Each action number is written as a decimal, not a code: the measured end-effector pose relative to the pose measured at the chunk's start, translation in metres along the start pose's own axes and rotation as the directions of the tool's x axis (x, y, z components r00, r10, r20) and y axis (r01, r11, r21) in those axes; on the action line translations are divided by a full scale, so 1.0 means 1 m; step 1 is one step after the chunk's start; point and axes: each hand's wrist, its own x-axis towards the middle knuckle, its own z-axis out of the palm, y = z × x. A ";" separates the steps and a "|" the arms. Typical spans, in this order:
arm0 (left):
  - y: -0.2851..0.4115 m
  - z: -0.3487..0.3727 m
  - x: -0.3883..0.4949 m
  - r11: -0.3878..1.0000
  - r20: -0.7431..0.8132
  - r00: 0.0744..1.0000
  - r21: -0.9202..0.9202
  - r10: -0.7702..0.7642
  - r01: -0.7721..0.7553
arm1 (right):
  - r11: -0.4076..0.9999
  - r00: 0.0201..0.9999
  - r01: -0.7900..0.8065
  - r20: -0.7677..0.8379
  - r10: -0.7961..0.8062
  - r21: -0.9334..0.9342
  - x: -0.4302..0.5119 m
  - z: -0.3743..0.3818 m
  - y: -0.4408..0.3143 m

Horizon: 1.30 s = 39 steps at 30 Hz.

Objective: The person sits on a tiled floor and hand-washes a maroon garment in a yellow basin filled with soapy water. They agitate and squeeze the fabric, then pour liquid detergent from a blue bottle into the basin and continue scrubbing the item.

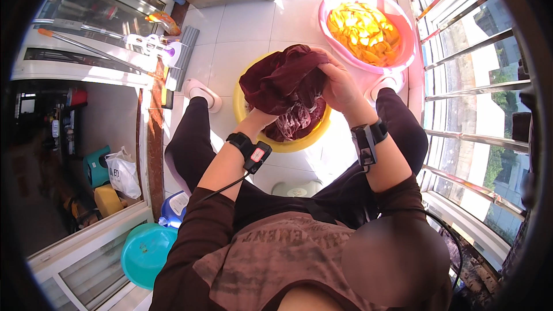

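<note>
Between my hands a wet maroon cloth garment point(281, 77) is bunched up over a yellow plastic basin point(298, 146) on the floor. My right hand point(341, 80) grips its upper right edge with thumb and fingers. My left hand point(261, 119) is at the lower left of the bundle, its fingers hidden under the cloth, so its grip cannot be told. More maroon fabric with suds or water on it lies in the basin below. Beyond it, to the right, a pink and white plastic tub point(410, 52) contains yellow-orange cloth point(363, 30).
A low stool point(297, 188) is beneath me. At the left are a teal basin point(147, 252), a blue detergent bottle point(173, 209) and mops point(99, 52) by a door frame. A window with metal bars point(475, 90) runs along the right.
</note>
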 end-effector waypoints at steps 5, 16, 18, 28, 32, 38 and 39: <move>-0.016 -0.055 -0.011 0.945 -0.128 0.942 -0.146 -0.310 0.292 | 0.994 0.913 0.044 -0.399 -0.082 -0.104 0.014 -0.056 0.017; 0.008 -0.085 -0.042 0.892 -0.163 0.969 -0.440 -0.187 0.098 | 0.253 0.984 -0.174 -0.178 0.004 -0.952 0.004 -0.078 0.077; 0.014 -0.069 -0.042 0.873 -0.030 0.982 -0.464 -0.185 0.150 | 0.398 1.000 0.020 0.019 -0.006 -0.917 0.002 -0.051 0.086; 0.033 -0.069 -0.023 0.896 -0.038 0.966 0.366 -0.254 0.250 | 0.582 0.996 -0.085 -0.057 0.065 -0.809 0.010 -0.026 0.040; 0.028 -0.071 -0.015 0.856 0.006 0.954 0.444 -0.300 0.267 | 0.553 0.996 0.079 0.085 -0.015 -0.830 0.001 -0.021 0.041; 0.029 -0.086 -0.017 0.802 0.175 0.890 -0.388 -0.420 0.454 | -0.003 0.973 -0.087 -0.085 0.212 -0.996 -0.005 -0.043 0.051; 0.033 -0.089 -0.020 0.783 0.207 0.895 -0.433 -0.396 0.447 | 0.088 0.981 -0.130 -0.115 0.155 -0.988 -0.005 -0.049 0.050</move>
